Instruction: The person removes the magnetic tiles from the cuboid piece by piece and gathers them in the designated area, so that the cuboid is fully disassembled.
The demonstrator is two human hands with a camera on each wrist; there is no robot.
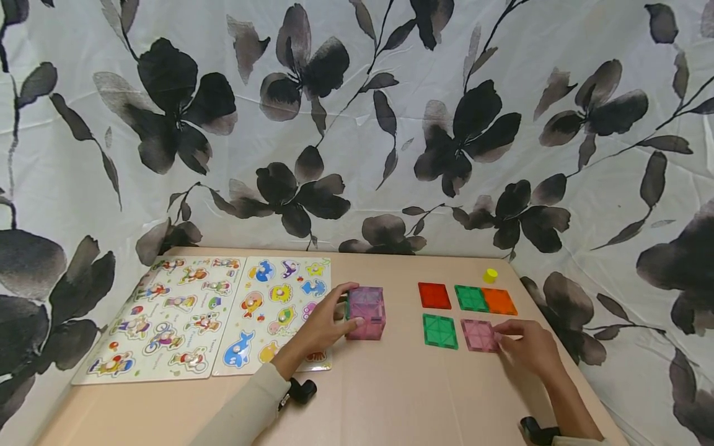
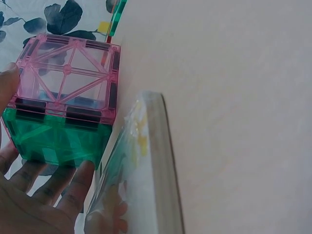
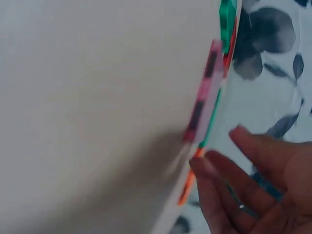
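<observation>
My left hand [image 1: 323, 325] grips a box-shaped block of see-through magnetic tiles [image 1: 365, 313], thumb on the near side and fingers at its left. The left wrist view shows one pink face of the block [image 2: 67, 70] and a green one, the fingertips against the green. At the right, my right hand [image 1: 527, 347] is by the right edge of a flat pink magnetic tile [image 1: 478, 336]. From the right wrist, its thumb and fingers are loosely bent and stand apart, with the pink tile [image 3: 202, 97] just beyond the fingertips and nothing between them.
Around the pink tile lie a green tile [image 1: 440, 331], a red tile [image 1: 434, 295], another green tile [image 1: 471, 298] and an orange tile [image 1: 501, 301]. A small yellow piece [image 1: 490, 275] stands near the back edge. Two picture sheets [image 1: 220, 347] cover the table's left side, before a floral cloth.
</observation>
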